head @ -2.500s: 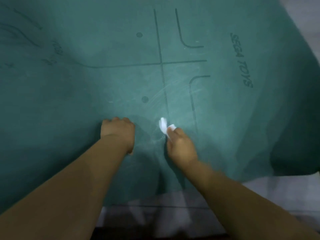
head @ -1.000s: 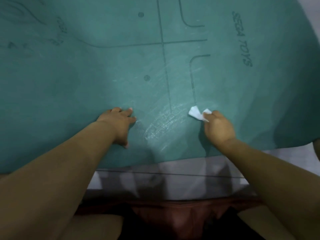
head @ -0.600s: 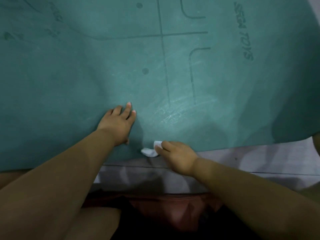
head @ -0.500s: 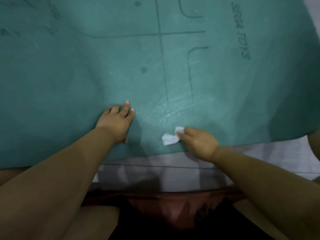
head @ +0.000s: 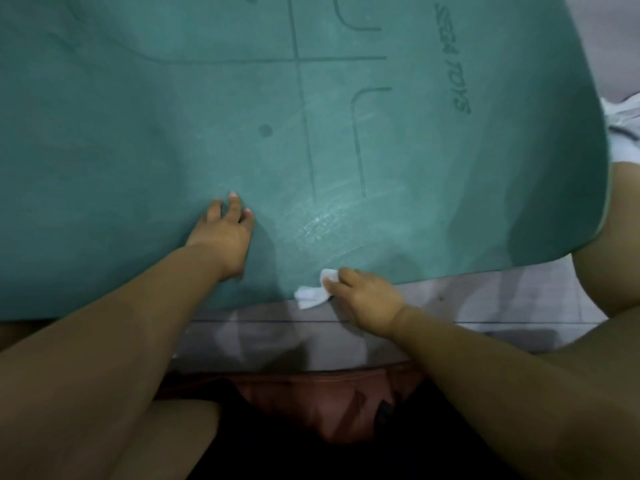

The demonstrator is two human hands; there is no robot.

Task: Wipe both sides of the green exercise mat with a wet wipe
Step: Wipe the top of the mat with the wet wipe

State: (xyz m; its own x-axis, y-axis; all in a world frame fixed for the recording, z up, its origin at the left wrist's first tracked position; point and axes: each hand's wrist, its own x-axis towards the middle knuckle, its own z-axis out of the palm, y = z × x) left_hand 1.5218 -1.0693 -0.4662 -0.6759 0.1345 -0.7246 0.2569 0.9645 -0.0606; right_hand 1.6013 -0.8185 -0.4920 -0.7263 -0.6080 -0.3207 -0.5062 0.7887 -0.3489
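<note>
1. The green exercise mat [head: 173, 133] lies spread on a pale tiled floor [head: 485, 306] and fills most of the view; its near edge runs across just ahead of the person's knees.
2. Dark lines, two round dots and the printed words "SEGA TOYS" [head: 459, 88] mark the mat's upper face.
3. A shiny wet streak [head: 329, 220] shows on the mat between the two hands, just beyond the near edge.
4. The left hand [head: 225, 233] rests palm down on the mat, its fingers [head: 235, 206] straight and lying close together, holding nothing.
5. The right hand [head: 367, 299] is at the mat's near edge, with its fingers [head: 346, 275] curled and pinching a crumpled white wet wipe [head: 313, 294].
6. The wipe sits right on the near edge, partly on the mat and partly over the floor.
7. Both forearms reach forward from the bottom of the view; a bare knee [head: 620, 237] shows at the right, touching the mat's right edge.
8. A reddish garment [head: 329, 403] lies low in the middle, between the arms.
9. A white object [head: 623, 126] sits at the far right edge, too cut off to identify.
10. No container is in view.
</note>
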